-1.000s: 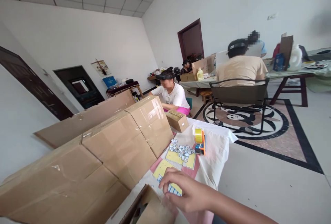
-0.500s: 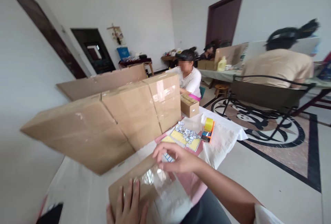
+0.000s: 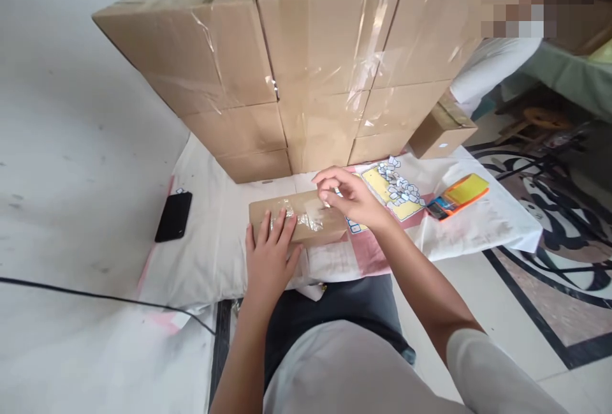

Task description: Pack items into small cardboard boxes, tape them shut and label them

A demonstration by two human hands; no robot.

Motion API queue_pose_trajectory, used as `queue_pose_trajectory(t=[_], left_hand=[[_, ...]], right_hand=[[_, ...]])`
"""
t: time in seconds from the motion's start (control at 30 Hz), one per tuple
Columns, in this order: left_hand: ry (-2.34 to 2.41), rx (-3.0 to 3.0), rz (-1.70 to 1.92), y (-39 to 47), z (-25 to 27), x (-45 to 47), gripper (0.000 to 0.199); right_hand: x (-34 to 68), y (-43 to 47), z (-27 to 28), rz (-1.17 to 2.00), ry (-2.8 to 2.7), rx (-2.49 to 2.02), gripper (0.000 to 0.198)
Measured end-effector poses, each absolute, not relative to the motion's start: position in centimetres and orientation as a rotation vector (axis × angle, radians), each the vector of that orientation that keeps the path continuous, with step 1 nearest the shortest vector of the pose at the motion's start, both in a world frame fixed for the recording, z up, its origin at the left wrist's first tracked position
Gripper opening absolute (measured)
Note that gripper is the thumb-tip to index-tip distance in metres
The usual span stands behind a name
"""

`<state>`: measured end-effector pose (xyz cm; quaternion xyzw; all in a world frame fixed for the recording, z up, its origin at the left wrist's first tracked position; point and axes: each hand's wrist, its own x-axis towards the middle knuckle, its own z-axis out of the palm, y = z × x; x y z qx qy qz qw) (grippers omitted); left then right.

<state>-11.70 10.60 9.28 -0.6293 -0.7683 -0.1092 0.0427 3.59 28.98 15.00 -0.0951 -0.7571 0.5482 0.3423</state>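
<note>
1. Nearest are the person's grey top (image 3: 344, 372) and dark trousers (image 3: 344, 302), at the edge of the cloth-covered bench (image 3: 210, 242).
2. The left hand (image 3: 270, 251) lies palm down with its fingers spread, pressed on the near left part of a small carton (image 3: 310, 213).
3. That carton lies flat on the bench, directly in front of the person. Shiny clear tape (image 3: 310, 219) runs over its top, wrinkled in places.
4. The right hand (image 3: 351, 200) is at the carton's right end, fingers curled and thumb bent toward them. Whether it pinches the tape, or touches the carton at all, I cannot tell.
5. Well to the left, a black phone-like slab (image 3: 174, 216) lies on the bench; a dark cable (image 3: 100, 295) crosses the lower left.
6. Just beyond the right hand, pale small pieces (image 3: 401, 187) lie heaped on a yellow printed sheet (image 3: 382, 194).
7. Right of that sheet lies an orange tape dispenser (image 3: 478, 194) with a yellow roll (image 3: 468, 188).
8. Behind these, large taped cartons (image 3: 329, 82) stand upright side by side like a wall. Near their right end sits a boxy carton (image 3: 442, 133).
9. Beyond it shows a co-worker's white sleeve (image 3: 497, 66); farther right, a round wooden stool (image 3: 547, 117) stands on the floor.
</note>
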Motion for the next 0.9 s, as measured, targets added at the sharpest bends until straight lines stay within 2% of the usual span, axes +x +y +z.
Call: queue_pose_trajectory(t=[0.13, 0.27, 0.4, 0.53, 0.6, 0.7, 0.77, 0.9], left_hand=[[-2.325, -1.922, -0.365, 10.7, 8.9, -12.0, 0.055], [-2.311, -1.908, -0.402, 10.7, 8.4, -12.1, 0.054], [-2.313, -1.892, -0.455, 10.7, 8.1, -11.9, 0.066], [-2.275, -1.894, -0.429, 10.8, 8.0, -12.0, 0.053], [-2.248, -1.897, -0.421, 10.7, 7.9, -12.2, 0.048], [-2.212, -1.907, -0.446, 10.7, 7.8, -12.4, 0.045], [-2.213, -1.911, -0.473, 10.8, 7.8, -12.3, 0.044], [-2.226, -1.924, -0.562, 11.3, 8.0, -11.3, 0.046]], right_hand=[[3.6, 28.4, 16.7, 1.448, -1.761, -0.084, 0.019], [1.6, 29.0, 14.6, 1.429, -1.985, -0.094, 0.024], [0.3, 29.4, 12.0, 1.095, -2.290, -0.312, 0.024], [0.3, 29.0, 11.6, 0.849, -2.448, -0.429, 0.029], [0.1, 28.9, 11.8, 0.794, -2.511, -0.482, 0.039], [-0.2, 29.7, 11.4, 0.616, -2.500, -0.742, 0.072], [0.5, 31.2, 10.4, 0.470, -2.353, -0.975, 0.085], [5.9, 34.5, 6.4, 0.454, -1.948, -1.264, 0.066]])
